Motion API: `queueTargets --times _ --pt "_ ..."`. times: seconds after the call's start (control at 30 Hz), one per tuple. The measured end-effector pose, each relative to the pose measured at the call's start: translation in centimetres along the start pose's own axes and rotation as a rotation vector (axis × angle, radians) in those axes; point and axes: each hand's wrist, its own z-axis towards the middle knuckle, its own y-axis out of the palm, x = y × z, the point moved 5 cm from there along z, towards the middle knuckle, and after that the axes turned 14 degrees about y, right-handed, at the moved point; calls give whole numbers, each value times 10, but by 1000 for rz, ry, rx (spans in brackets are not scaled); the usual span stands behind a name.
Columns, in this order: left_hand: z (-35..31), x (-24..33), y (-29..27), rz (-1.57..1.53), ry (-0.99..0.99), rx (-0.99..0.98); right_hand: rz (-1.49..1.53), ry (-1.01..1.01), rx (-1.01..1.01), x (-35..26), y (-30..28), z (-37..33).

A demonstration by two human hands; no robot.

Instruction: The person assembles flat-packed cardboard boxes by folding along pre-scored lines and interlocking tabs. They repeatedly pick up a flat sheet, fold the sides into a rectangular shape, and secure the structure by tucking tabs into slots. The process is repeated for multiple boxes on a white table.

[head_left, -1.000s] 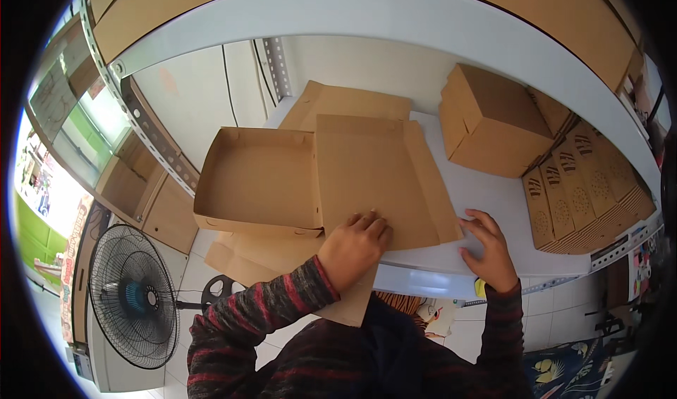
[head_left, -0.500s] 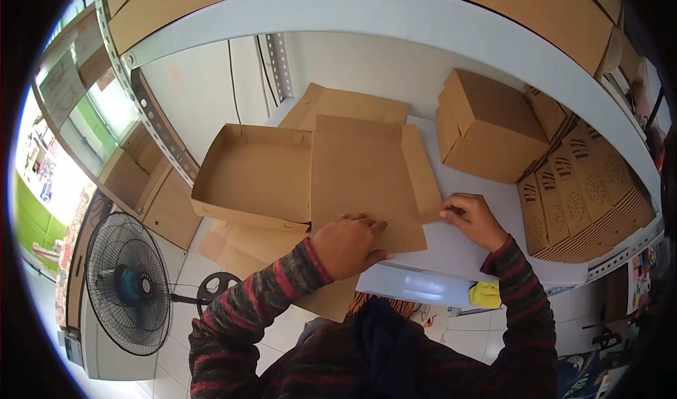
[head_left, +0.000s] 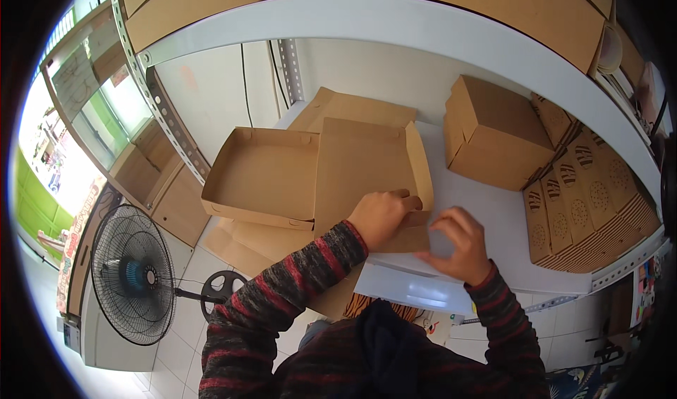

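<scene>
A brown cardboard box lies opened out on the white shelf. Its left half is a formed tray with raised walls; its right half is a flat lid panel. Along the panel's right edge, a side flap stands up. My left hand is closed at the lid's near right corner, fingers curled over the cardboard; the fingertips are partly hidden. Just right of that corner is my right hand, thumb and fingers apart in a C shape, its thumb beside the near flap.
Flat cardboard sheets lie behind and under the box. Stacked folded boxes and printed cartons stand at the right. A white shelf beam crosses above. A standing fan is on the left.
The lid's right flap has gone from lying outward to standing up. My left hand has moved right to the near corner, and my right hand has shifted slightly nearer, its fingers spreading.
</scene>
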Motion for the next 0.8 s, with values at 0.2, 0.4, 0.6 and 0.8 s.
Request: queueTargets --times 0.2,0.4,0.6,0.8 --pt "3 -4 3 -12 28 -8 -282 -122 -84 4 39 -22" --pt "6 -14 -1 -150 -22 45 -360 -256 -101 4 36 -18" --pt "14 -16 -7 -181 -2 59 -513 -506 -52 7 28 -10" --pt "13 -5 -9 -131 61 32 -454 -704 66 10 28 -10"
